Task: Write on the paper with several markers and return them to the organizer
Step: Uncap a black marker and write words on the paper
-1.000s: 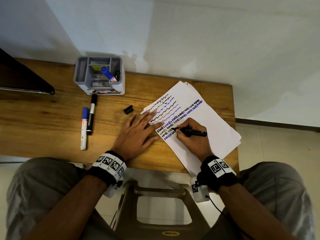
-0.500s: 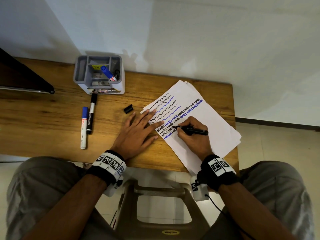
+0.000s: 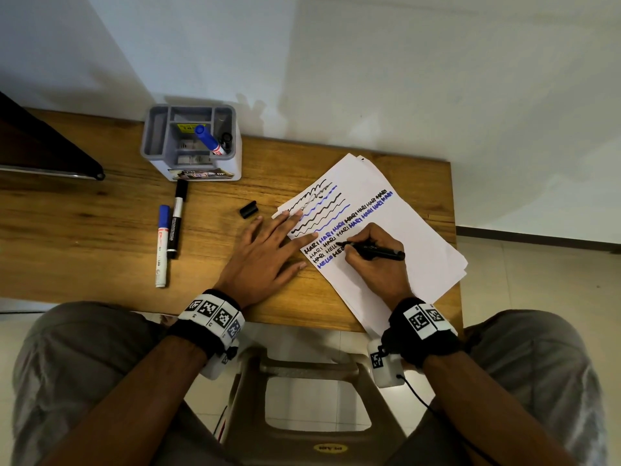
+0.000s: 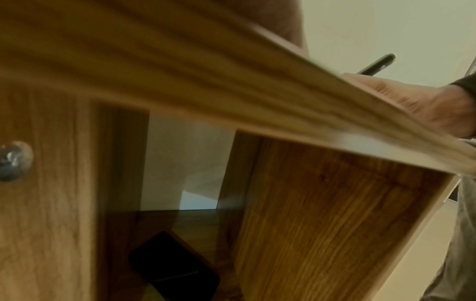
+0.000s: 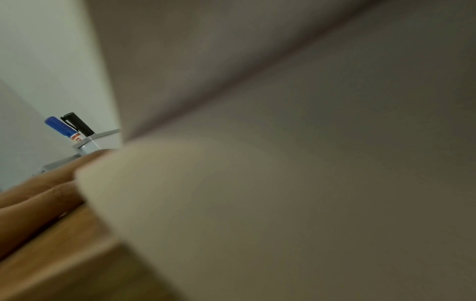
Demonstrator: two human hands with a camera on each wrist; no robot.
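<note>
A stack of white paper [image 3: 396, 230] lies on the wooden desk [image 3: 84, 237], with black and blue wavy lines and words on it. My right hand [image 3: 373, 260] grips a black marker [image 3: 376, 251], tip on the paper. My left hand [image 3: 268, 253] lies flat, fingers spread, pressing the paper's left edge. The marker's black cap [image 3: 248, 209] lies on the desk. A grey organizer [image 3: 191, 142] at the back holds a blue marker [image 3: 208, 139] and a black one [image 3: 225, 140]. In the right wrist view the blue marker [image 5: 61, 127] and black marker [image 5: 78, 124] stick out of the organizer [image 5: 100, 142].
A blue-capped marker [image 3: 162, 245] and a black-capped marker [image 3: 177, 218] lie side by side left of my left hand. A dark screen edge [image 3: 40, 153] sits at the far left. A plastic stool [image 3: 312, 398] stands below the desk's front edge. A dark phone [image 4: 175, 266] lies under the desk.
The marker tip has moved slightly along the lower line of words as more letters appear. My left hand has stayed flat on the paper.
</note>
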